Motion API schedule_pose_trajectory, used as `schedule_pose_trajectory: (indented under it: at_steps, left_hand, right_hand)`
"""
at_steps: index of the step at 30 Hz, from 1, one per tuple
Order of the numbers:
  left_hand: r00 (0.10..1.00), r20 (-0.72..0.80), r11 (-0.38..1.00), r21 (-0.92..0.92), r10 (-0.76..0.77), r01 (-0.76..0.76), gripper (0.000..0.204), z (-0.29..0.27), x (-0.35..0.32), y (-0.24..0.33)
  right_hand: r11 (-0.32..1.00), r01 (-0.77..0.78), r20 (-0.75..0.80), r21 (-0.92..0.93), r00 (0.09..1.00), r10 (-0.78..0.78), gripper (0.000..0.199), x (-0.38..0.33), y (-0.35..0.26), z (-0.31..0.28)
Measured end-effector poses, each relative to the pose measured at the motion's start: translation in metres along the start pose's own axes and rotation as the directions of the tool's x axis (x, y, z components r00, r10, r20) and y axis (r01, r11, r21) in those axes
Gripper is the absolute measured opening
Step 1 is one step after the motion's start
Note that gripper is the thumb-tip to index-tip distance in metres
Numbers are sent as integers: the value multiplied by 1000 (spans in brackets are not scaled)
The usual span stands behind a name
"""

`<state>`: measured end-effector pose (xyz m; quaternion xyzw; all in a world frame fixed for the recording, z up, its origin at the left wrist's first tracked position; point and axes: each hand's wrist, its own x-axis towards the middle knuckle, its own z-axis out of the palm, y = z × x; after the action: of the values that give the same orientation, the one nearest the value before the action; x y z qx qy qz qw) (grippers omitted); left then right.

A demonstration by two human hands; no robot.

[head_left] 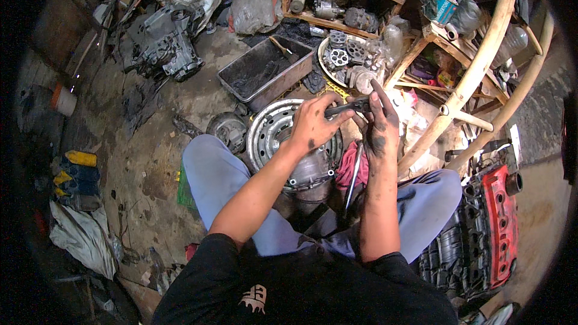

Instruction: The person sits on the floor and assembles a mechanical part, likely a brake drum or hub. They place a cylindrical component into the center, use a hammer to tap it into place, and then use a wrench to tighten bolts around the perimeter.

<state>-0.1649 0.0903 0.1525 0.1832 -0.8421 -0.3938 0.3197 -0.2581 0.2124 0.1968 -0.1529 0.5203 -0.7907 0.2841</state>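
Note:
My left hand point(315, 121), dark smudges on its back, is closed around a slim black hand tool point(339, 110) that points right. The tool's far end meets a small dark part point(361, 105) at the fingers of my right hand point(382, 125). Grease blackens that hand's palm and fingertips; its fingers are bent around the part, whose kind I cannot make out. Below both hands a silver steel wheel rim point(257, 138) lies between my knees, with a grey metal housing point(310, 168) on it. A long metal bar point(354, 177) rests against a pink rag point(345, 167) beside it.
Beyond the rim are a grey tub point(265, 93) with a brush point(283, 48) and a basin point(325, 67) of metal parts. A bamboo frame point(469, 84) rises at right, near an engine part with a red cover point(500, 229). A gearbox-like casting point(162, 45) lies far left.

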Motion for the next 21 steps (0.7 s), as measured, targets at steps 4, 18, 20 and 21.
schedule_pose_trajectory:
  at_steps: [4,18,20,21]
  left_hand:
    - [996,68,996,-68,-57,62,48,-1,1,12]
    - [843,503,600,-619,-191,506,60,-3,-6,-2]
    - [857,488,568,-664,-165,487,59,-6,-6,-2]
    - [866,476,566,-677,-149,470,60,-8,-6,-3]
  right_hand:
    - [979,-79,60,189,996,69,58,-1,11,-13]
    - [983,-116,71,141,992,107,33,-12,13,-6]
    - [971,-149,133,188,983,125,30,-9,15,-10]
    - [963,-166,164,211,977,133,29,-9,15,-11]
